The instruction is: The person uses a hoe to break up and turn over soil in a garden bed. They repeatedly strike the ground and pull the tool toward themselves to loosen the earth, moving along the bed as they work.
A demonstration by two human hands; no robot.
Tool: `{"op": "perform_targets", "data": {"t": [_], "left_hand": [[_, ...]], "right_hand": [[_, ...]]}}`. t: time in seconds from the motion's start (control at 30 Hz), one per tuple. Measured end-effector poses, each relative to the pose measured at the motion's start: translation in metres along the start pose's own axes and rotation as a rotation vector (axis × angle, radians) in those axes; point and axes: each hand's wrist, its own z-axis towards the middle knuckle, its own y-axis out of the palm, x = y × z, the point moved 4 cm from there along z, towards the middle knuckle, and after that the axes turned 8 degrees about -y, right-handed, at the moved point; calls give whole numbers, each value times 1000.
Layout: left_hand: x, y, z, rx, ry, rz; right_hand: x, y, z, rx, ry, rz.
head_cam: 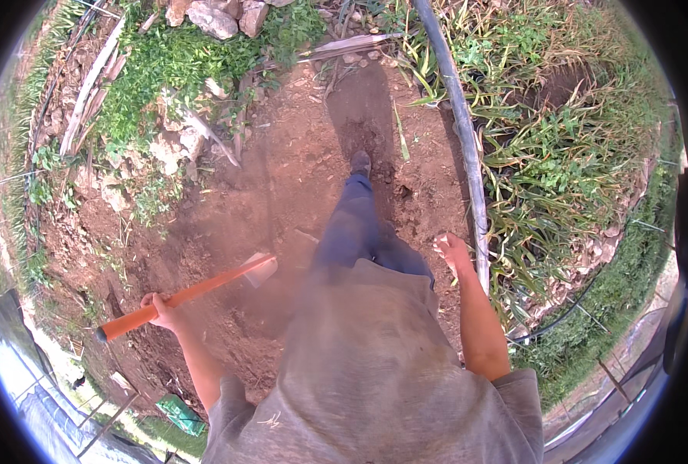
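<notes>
My left hand (161, 310) grips the orange handle of a hoe (205, 287) near its dark-capped end. The handle slants across the bare soil, and a pale metal blade (261, 271) sits at its far end. On the other side, my right hand (453, 250) hangs beside my hip with loosely bent fingers and nothing visible in it. It is close to a long grey pole (466, 133) but appears apart from it. One dark shoe (360, 163) is forward on the reddish dirt path (297, 151); the other foot is hidden beneath me.
Strappy-leaved plants (553, 168) grow densely right of the pole. At the upper left are rocks (213, 18), leafy weeds (205, 52) and weathered timber pieces (92, 87). A green sack (180, 414) lies at the lower left, near thin posts (109, 423).
</notes>
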Motion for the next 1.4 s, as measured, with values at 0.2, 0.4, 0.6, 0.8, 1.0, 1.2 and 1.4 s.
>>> {"op": "perform_targets", "data": {"t": [0.2, 0.4, 0.6, 0.8, 1.0, 1.2, 1.4], "left_hand": [[-10, 66, 26, -19, -60, 20], [-22, 162, 38, -257, -20, 100], [-30, 176, 63, -224, -129, 142], [-45, 176, 86, -293, -80, 155], [-44, 169, 96, -190, 8, 202], [-37, 142, 114, -124, -51, 71], [-50, 156, 107, -175, 49, 227]], "right_hand": [[-18, 12, -21, -77, -97, 5], [61, -15, -77, 182, 430, -170], [22, 42, -41, -23, 400, -323], [-112, 133, 62, -48, -12, -229], [-178, 176, 94, -185, -6, -293], [-166, 174, 97, -161, 164, -351], [-151, 149, 78, -179, 107, -368]]}}
